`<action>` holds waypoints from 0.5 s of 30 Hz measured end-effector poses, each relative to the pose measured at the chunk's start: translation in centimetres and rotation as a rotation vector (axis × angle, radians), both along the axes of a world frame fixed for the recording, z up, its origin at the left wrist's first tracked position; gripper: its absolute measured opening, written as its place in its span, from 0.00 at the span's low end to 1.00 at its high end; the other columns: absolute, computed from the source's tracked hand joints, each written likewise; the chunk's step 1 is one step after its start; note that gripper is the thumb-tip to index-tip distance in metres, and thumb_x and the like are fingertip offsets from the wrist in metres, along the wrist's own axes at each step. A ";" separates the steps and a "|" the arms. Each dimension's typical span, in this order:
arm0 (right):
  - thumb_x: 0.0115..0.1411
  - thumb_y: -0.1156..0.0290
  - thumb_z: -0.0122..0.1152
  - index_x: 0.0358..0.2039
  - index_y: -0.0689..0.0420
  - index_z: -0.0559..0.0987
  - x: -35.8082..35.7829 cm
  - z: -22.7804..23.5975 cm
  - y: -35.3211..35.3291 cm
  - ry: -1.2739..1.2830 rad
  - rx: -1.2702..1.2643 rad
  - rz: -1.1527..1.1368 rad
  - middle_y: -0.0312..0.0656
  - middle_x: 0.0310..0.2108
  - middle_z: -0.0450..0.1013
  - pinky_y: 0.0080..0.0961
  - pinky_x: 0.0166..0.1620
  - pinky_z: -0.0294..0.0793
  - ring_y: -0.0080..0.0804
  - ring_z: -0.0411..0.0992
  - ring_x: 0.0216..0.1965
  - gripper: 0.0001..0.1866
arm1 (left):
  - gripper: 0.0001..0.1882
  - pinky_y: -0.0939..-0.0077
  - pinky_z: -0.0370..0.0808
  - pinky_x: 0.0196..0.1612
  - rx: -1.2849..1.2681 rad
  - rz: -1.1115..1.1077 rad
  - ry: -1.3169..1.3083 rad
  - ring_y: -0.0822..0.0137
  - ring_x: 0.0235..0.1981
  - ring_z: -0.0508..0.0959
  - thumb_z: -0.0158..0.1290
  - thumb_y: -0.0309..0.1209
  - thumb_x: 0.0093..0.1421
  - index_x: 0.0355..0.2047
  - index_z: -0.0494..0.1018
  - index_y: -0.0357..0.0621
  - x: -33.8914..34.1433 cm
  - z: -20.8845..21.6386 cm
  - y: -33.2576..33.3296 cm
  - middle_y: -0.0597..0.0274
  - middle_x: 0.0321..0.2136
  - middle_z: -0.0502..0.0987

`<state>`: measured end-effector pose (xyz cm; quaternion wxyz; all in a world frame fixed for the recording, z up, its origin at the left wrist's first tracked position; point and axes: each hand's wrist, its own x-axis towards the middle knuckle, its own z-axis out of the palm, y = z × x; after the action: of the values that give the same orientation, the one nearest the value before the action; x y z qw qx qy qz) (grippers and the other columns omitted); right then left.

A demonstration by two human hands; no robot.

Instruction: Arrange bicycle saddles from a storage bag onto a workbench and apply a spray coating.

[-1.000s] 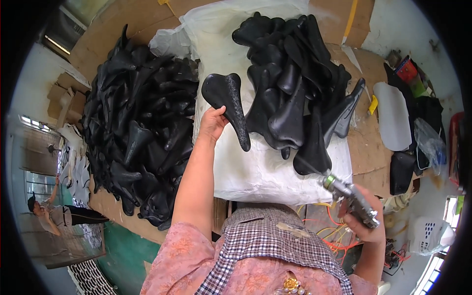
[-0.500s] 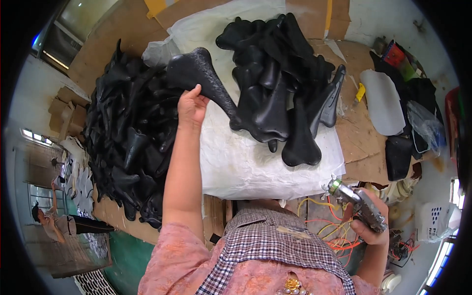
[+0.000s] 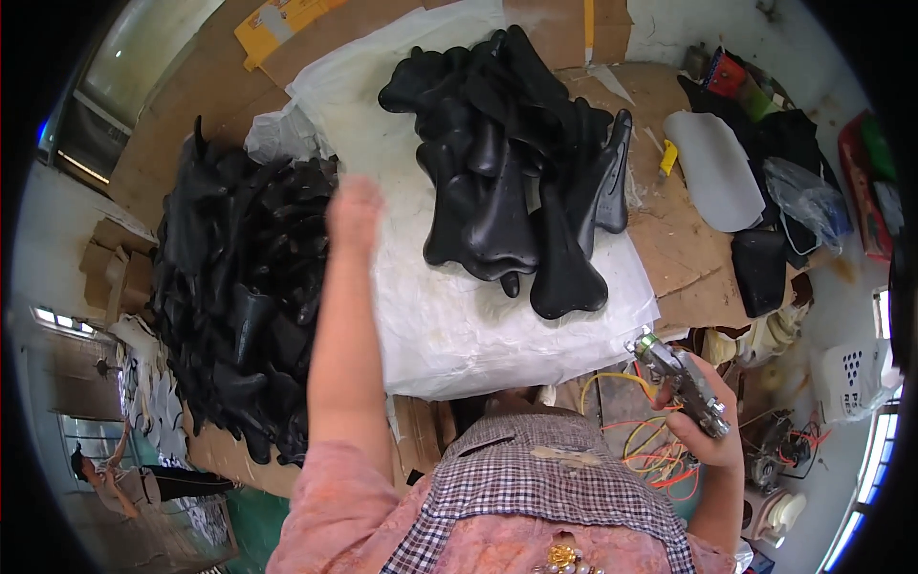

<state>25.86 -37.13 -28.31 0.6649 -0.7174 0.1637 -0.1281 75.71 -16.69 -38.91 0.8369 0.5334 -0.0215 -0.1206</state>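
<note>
Now that the black moulded saddle shell it was holding a moment ago is gone, the left hand (image 3: 354, 212) is hovering blurred and empty between the big heap of black saddle shells (image 3: 244, 297) and the smaller pile on white sheeting (image 3: 512, 177). Further right, a yellow cardboard flap (image 3: 277, 21) is lying top-left, and the right hand (image 3: 703, 421) is gripping a metal spray gun (image 3: 681, 381).

A heap of saddles (image 3: 516, 163) is placed on the sheet (image 3: 459, 325) upon the table (image 3: 679, 258). A bigger heap (image 3: 239, 297) is found left of it. The spray gun (image 3: 684, 383) is held before the table's right part.
</note>
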 end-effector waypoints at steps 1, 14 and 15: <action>0.49 0.71 0.64 0.54 0.65 0.63 0.2 0.3 0.7 -0.008 -0.003 0.028 0.43 0.34 0.71 0.23 0.40 0.70 0.26 0.71 0.36 0.33 | 0.22 0.60 0.72 0.44 0.243 -0.166 -0.038 0.62 0.43 0.72 0.49 0.44 0.60 0.42 0.69 0.36 -0.5 -5.3 0.6 0.56 0.38 0.74; 0.49 0.69 0.64 0.55 0.65 0.63 2.5 0.5 3.5 -0.006 -0.052 0.006 0.41 0.34 0.71 0.23 0.39 0.70 0.26 0.70 0.35 0.33 | 0.17 0.69 0.68 0.36 0.502 -0.452 0.376 0.68 0.33 0.71 0.51 0.22 0.52 0.44 0.70 0.44 -10.0 -6.1 -6.3 0.62 0.36 0.73; 0.49 0.69 0.64 0.55 0.65 0.63 2.5 0.6 3.8 -0.008 -0.053 0.014 0.41 0.34 0.71 0.23 0.39 0.70 0.26 0.70 0.35 0.33 | 0.18 0.69 0.69 0.36 0.381 -0.452 0.389 0.68 0.34 0.72 0.49 0.21 0.53 0.46 0.69 0.43 -10.2 -6.2 -6.0 0.61 0.37 0.73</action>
<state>28.38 -33.31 -27.73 0.6472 -0.7354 0.1527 -0.1304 65.51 -22.68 -45.12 0.6631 0.6286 0.0436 -0.4039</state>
